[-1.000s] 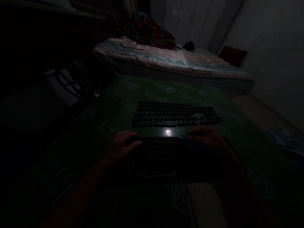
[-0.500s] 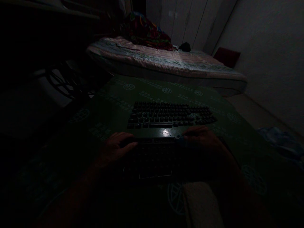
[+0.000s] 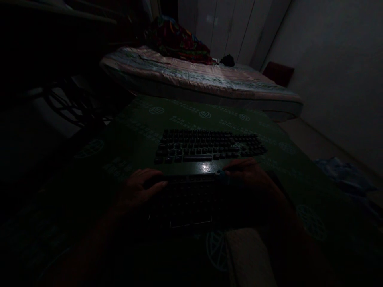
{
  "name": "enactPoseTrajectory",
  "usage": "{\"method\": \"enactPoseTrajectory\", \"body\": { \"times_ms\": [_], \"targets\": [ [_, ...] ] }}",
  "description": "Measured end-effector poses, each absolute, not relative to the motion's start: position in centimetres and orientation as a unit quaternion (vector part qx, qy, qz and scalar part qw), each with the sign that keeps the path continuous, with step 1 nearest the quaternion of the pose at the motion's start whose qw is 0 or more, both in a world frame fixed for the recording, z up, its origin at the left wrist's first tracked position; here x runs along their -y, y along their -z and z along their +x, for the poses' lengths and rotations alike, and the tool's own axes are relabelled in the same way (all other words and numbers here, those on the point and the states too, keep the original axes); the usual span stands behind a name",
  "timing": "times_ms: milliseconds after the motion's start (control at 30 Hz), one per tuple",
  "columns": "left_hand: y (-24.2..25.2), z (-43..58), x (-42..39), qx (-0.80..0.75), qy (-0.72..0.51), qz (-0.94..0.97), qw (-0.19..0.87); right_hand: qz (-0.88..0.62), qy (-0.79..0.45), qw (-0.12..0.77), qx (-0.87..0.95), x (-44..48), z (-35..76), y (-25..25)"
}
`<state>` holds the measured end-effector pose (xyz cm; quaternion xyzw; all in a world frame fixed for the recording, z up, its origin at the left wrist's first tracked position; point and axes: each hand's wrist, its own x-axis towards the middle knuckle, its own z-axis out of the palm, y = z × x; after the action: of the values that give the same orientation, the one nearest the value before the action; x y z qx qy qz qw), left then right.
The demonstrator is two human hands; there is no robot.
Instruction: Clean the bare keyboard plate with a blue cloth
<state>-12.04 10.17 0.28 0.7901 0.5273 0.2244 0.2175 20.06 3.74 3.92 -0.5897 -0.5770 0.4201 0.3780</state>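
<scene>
The room is very dark. A dark keyboard point(image 3: 188, 199) lies close to me on a green printed table cover point(image 3: 134, 119). My left hand point(image 3: 139, 191) rests on the keyboard's left end, fingers curled over its far corner and thumb along the top edge. My right hand point(image 3: 251, 183) lies over the right end, fingers pressed together at a small bluish thing point(image 3: 222, 174) that I cannot make out. A second black keyboard point(image 3: 209, 145) lies just beyond, apart from both hands.
A bed point(image 3: 194, 77) with a striped sheet and a heap of colourful cloth point(image 3: 179, 40) stands behind the table. A dark red cushion point(image 3: 278, 73) leans on the right wall. Bluish cloth point(image 3: 344, 175) lies on the floor at right; a round-patterned dark frame point(image 3: 68, 107) stands at left.
The whole scene has slid to the left in view. Both hands stay at the same ends of the near keyboard.
</scene>
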Motion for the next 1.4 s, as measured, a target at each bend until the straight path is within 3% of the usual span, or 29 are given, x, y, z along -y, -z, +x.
{"method": "enactPoseTrajectory", "body": {
  "times_ms": [1400],
  "targets": [
    [-0.53, -11.90, -9.85, -0.536, -0.224, 0.781, 0.231, -0.622, -0.394, 0.369, 0.567, -3.50, 20.78, -4.38]
  ]
}}
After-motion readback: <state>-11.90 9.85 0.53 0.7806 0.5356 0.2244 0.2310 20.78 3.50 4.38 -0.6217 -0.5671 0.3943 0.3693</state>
